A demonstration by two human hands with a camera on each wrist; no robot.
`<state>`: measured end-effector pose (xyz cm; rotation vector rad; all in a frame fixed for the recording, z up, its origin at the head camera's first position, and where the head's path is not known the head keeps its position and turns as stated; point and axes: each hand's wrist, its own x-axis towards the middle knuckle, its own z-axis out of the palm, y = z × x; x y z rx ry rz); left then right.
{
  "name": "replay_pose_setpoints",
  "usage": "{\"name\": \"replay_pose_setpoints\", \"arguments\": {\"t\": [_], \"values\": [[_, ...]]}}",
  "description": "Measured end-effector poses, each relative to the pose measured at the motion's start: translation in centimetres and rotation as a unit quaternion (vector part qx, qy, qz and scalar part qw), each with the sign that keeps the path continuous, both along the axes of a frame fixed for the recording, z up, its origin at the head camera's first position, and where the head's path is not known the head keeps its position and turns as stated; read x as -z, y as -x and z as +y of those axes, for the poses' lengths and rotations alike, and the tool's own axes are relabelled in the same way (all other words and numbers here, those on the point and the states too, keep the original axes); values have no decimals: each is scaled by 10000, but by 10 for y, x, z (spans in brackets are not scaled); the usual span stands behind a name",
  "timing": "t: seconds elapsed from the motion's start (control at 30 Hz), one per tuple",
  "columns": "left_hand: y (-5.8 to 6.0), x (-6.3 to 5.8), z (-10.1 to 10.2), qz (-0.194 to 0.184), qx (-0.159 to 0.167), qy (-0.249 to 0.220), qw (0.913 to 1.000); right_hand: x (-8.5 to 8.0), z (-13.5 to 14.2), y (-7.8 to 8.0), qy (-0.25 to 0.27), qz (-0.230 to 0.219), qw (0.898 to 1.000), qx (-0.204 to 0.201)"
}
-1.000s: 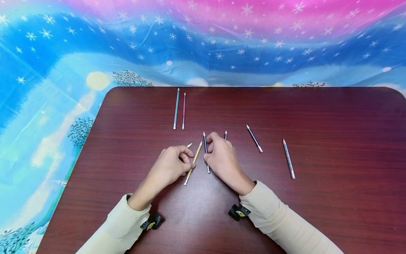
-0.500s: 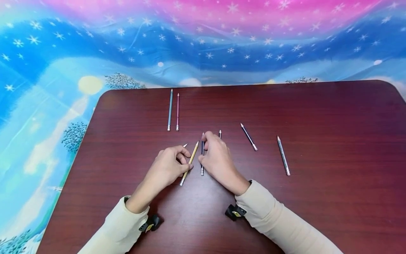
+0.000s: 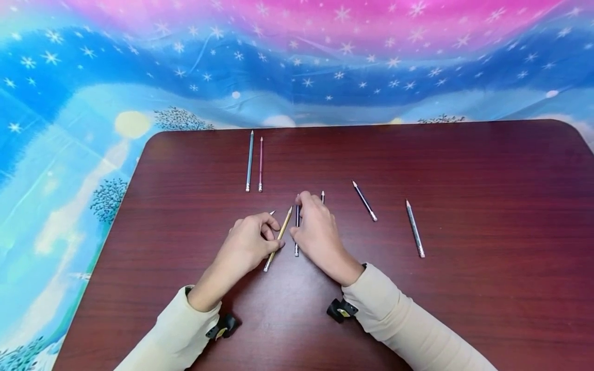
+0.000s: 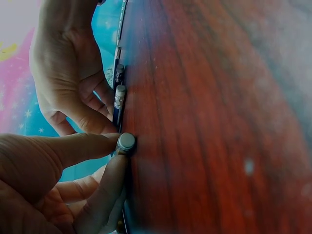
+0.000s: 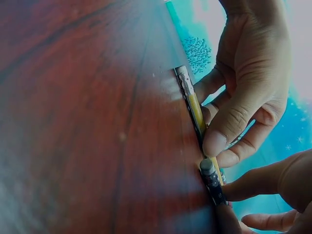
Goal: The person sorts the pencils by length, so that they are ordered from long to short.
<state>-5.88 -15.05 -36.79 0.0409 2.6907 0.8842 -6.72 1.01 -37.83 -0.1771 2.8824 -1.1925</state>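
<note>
Left hand [image 3: 246, 241] pinches a yellow pencil [image 3: 284, 224] — right hand [image 3: 319, 228] grips a dark pencil [image 3: 297, 219] at the yellow's two o'clock.

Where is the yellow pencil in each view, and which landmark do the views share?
Head: yellow pencil below centre, slightly left.
Left wrist: left of centre, mainly its eraser end.
Right wrist: right of centre, eraser end uppermost.
Shared landmark: left hand, pinching it.

Table [image 3: 487, 221]: dark red, wood-grain top, rounded far corners. Lying on it: teal pencil [image 3: 249, 162], pink pencil [image 3: 261, 165], yellow pencil [image 3: 285, 225], grey pencil [image 3: 415, 229], several dark pencils [image 3: 365, 201].
</note>
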Motion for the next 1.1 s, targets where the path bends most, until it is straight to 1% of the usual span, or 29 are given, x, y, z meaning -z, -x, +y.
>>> {"name": "replay_pose_setpoints", "arguments": {"t": [0.17, 0.33, 0.53, 0.7, 0.83, 1.1], "values": [[0, -1, 1, 26, -35, 101, 9999, 0, 2, 1, 11, -71, 10000, 40], [1, -2, 1, -53, -25, 172, 9998, -2, 3, 2, -7, -218, 9997, 88], [2, -2, -1, -79, -57, 104, 9999, -2, 1, 4, -61, -348, 9993, 101], [1, -2, -2, -74, -91, 21, 9999, -1, 0, 6, -123, -339, 9993, 100], [0, -1, -2, -56, -110, -22, 9999, 1, 0, 6, 7, -276, 9995, 122], [0, 1, -4, -29, -155, -133, 9998, 4, 5, 5, 511, -128, 9984, 221]]}}
